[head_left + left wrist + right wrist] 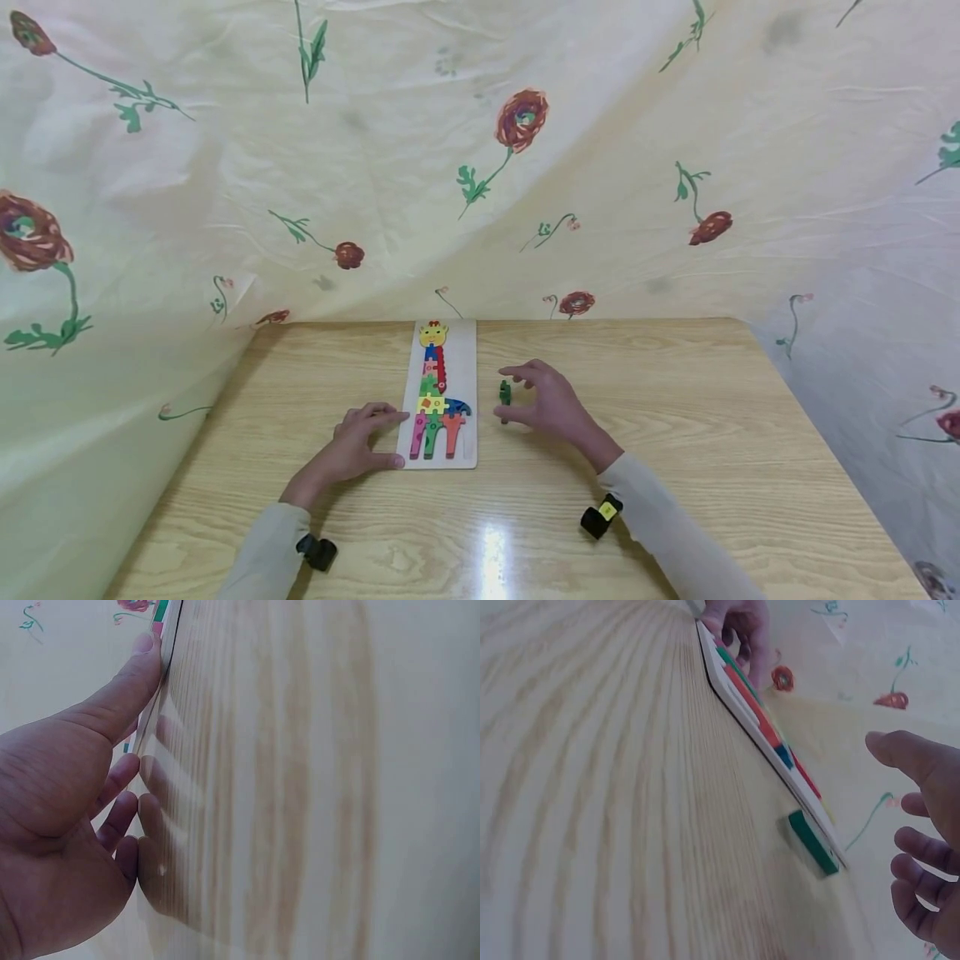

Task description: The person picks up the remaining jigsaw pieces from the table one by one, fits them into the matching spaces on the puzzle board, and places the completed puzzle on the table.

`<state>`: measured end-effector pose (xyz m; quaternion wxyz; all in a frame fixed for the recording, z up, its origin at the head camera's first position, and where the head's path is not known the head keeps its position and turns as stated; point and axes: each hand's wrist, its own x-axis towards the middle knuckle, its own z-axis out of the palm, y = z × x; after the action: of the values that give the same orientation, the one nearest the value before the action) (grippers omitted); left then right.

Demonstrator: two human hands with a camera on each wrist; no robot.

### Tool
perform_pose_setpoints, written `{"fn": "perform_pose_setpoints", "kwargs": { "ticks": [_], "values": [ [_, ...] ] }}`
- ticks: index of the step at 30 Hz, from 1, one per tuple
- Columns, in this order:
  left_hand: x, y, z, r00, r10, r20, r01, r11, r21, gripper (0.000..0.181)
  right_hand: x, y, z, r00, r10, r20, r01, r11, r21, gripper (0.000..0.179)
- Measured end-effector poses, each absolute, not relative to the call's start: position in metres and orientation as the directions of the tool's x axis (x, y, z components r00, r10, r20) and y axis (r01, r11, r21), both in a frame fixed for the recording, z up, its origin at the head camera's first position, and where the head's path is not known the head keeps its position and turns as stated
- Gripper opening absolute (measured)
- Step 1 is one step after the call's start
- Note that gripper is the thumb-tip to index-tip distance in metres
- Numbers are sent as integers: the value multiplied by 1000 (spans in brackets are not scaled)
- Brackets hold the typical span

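Note:
A white puzzle board [466,367] lies on the table with a giraffe of colourful interlocking pieces [432,406] set in it. My left hand [352,444] rests at the board's left edge, thumb by the lower corner and index finger higher up. Just right of the board is a loose green puzzle piece [505,391], which also shows as a green block [812,843] in the right wrist view. Around it hovers my right hand [551,406], thumb and fingers spread apart; in the right wrist view they are clear of the piece.
The light wood table [637,358] extends to both sides and toward me. A flower-printed cloth [405,167] hangs behind the table and along its sides; the board's top end is close to it. Black wrist cameras [597,518] sit on both sleeves.

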<state>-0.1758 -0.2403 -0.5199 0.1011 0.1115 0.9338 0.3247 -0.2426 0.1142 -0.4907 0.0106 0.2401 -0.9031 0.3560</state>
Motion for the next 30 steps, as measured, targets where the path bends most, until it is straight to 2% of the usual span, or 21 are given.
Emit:
{"fn": "perform_pose_setpoints", "kwargs": {
  "ticks": [15, 30],
  "values": [
    [-176, -239, -519, -958, 261, -118, 134, 773, 620, 69, -254, 127, -504, -895, -429, 120, -405, 672, -620, 74],
    [-175, -239, -519, -960, 256, -118, 127, 767, 628, 68, -257, 129, -513, -901, -431, 59, -369, 686, -627, 75]
  ]
}}
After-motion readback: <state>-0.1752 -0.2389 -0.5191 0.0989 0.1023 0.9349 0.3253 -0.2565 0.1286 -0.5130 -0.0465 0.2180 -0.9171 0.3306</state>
